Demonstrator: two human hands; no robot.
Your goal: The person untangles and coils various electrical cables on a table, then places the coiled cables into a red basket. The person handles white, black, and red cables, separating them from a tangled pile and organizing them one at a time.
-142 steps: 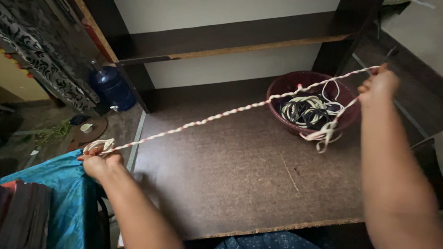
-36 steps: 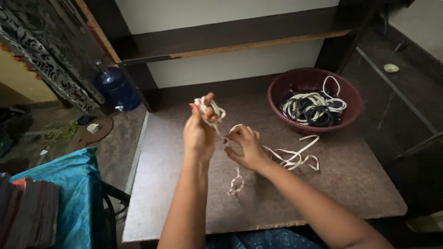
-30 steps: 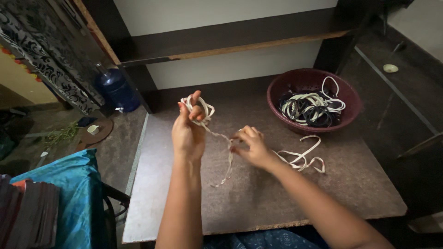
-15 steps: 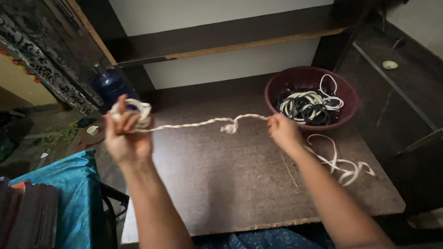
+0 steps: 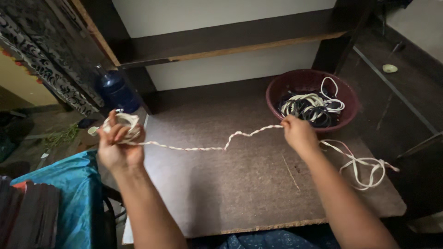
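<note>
At the far left, past the counter's left edge, a teal cloth [image 5: 64,193] covers something low, and a dark blue water bottle [image 5: 113,90] stands on the floor beyond the counter's back left corner. The left hand [image 5: 121,145] is raised over the left edge of the counter [image 5: 240,193], its fingers curled tight around a small coil of the twisted cream cord [image 5: 194,148]. From that coil the cord runs rightward above the counter, sagging a little at the middle with a kink, up to the right hand [image 5: 299,133], which pinches it closed between fingers and thumb near the back right part of the counter. Behind the right hand the cord's loose, flat strands [image 5: 364,166] trail in loops on the counter toward its right edge. Just beyond the right hand, at the back right corner, sits a maroon basket [image 5: 286,90] holding coiled white and dark bands [image 5: 311,108].
</note>
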